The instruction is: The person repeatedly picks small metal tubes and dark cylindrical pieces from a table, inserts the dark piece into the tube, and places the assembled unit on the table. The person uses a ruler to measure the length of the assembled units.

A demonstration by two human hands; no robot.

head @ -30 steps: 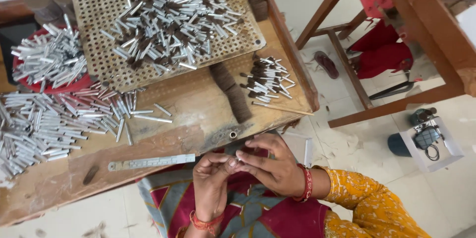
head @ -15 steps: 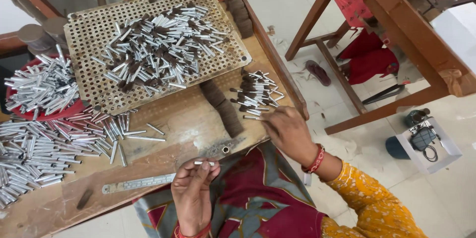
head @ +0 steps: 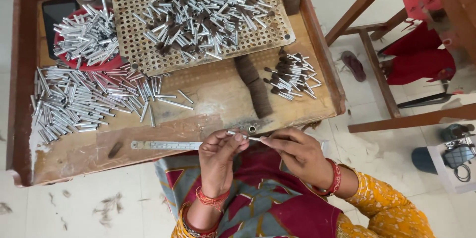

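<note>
Both hands are meeting again at the desk's (head: 148, 161) near edge: the right hand (head: 297, 156), back from the tufted bundle (head: 292, 80), is pinching a slim metal tube (head: 250, 138) against the left hand's (head: 218, 156) closed fingertips. Beyond, loose tubes (head: 84, 104) are lying heaped, the perforated tray (head: 134, 30) farthest.
</note>
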